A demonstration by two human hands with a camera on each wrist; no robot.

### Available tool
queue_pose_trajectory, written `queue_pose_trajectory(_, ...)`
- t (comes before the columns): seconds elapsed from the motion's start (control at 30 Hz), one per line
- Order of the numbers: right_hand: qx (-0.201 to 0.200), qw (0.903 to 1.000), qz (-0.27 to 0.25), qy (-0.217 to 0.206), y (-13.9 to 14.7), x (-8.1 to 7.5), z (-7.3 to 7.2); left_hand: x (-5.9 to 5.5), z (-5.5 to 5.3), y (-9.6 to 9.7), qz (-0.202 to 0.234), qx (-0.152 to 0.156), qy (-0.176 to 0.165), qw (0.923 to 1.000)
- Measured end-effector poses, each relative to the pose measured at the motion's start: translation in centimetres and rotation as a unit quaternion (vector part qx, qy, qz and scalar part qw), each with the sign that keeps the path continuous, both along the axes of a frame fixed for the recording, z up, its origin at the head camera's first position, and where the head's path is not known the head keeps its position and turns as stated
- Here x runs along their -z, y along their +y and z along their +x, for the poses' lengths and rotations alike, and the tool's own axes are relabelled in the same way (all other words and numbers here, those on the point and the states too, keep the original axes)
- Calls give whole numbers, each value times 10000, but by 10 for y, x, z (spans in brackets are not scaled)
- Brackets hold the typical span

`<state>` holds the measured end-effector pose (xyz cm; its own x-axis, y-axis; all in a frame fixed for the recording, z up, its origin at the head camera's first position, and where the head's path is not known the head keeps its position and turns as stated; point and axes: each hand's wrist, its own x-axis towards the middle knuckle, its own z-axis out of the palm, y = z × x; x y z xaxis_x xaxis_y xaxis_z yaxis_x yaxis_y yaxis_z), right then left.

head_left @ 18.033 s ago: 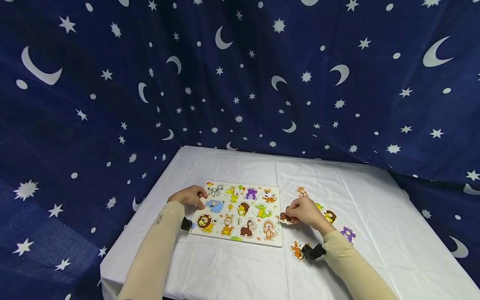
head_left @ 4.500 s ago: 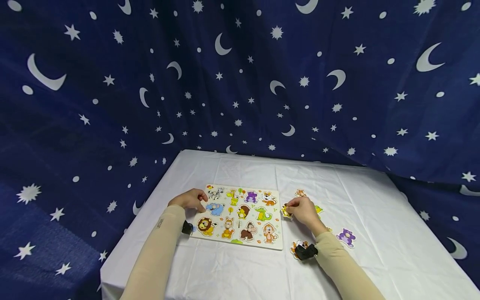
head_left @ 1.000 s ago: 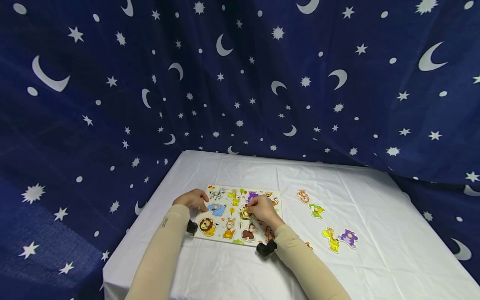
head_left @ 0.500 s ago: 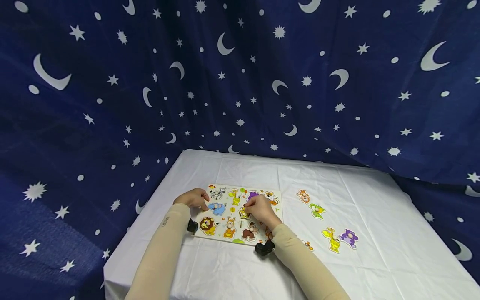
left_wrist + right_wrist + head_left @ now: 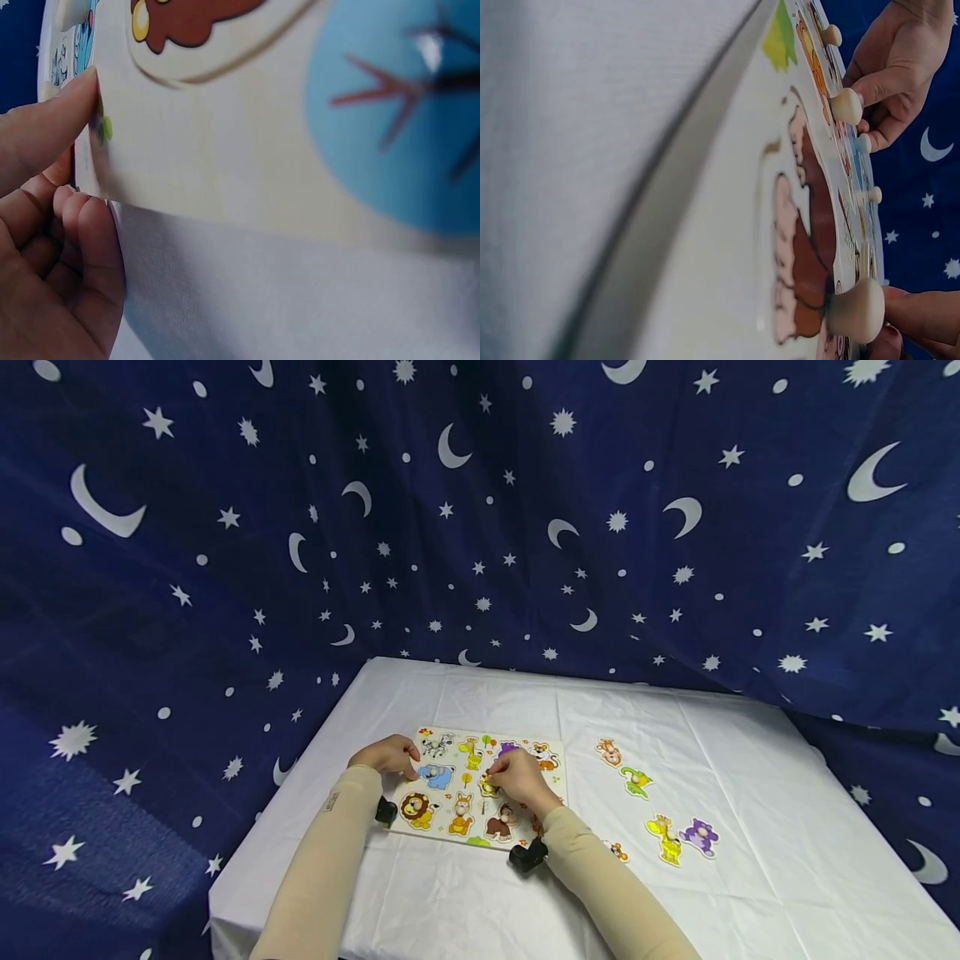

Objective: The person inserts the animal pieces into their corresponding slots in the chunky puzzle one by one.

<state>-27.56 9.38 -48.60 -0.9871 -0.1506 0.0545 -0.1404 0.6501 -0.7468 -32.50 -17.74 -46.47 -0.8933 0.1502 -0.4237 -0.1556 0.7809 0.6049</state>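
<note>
A wooden animal puzzle board (image 5: 407, 835) lies on the white-covered table. My left hand (image 5: 387, 755) holds its left edge, thumb on the top face and the other fingers curled at the rim, as the left wrist view (image 5: 56, 217) shows. Over the board's middle, my right hand (image 5: 522, 778) pinches a yellow-and-brown hedgehog piece (image 5: 487, 787) at the hedgehog's place; the hand covers part of it. Lion (image 5: 416, 811), kangaroo (image 5: 460, 815) and gorilla (image 5: 501, 823) fill the front row. The gorilla's pale knob (image 5: 859, 311) stands up before my right fingers in the right wrist view.
Loose to the board's right lie a monkey piece (image 5: 609, 752), a crocodile piece (image 5: 636, 782), a giraffe piece (image 5: 664, 840) and a purple animal piece (image 5: 699, 837). A tiger piece (image 5: 617, 850) is partly hidden by my right sleeve. A starry blue curtain (image 5: 480, 527) hangs behind.
The gorilla piece, earlier in my right hand, now lies in the board. My right hand has since carried the hedgehog piece left onto the board. Over the last second it hardly moves.
</note>
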Motion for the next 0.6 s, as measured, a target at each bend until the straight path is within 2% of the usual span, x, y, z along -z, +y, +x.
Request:
queue_pose_trajectory(0.33, 8, 10000, -22, -20, 0, -1, 0, 0, 0, -1, 51, 46, 35, 10000)
queue_pose_trajectory(0.6, 50, 9998, 46, 174, -2, 0, 0, -1, 1, -1, 127, 88, 44, 9999)
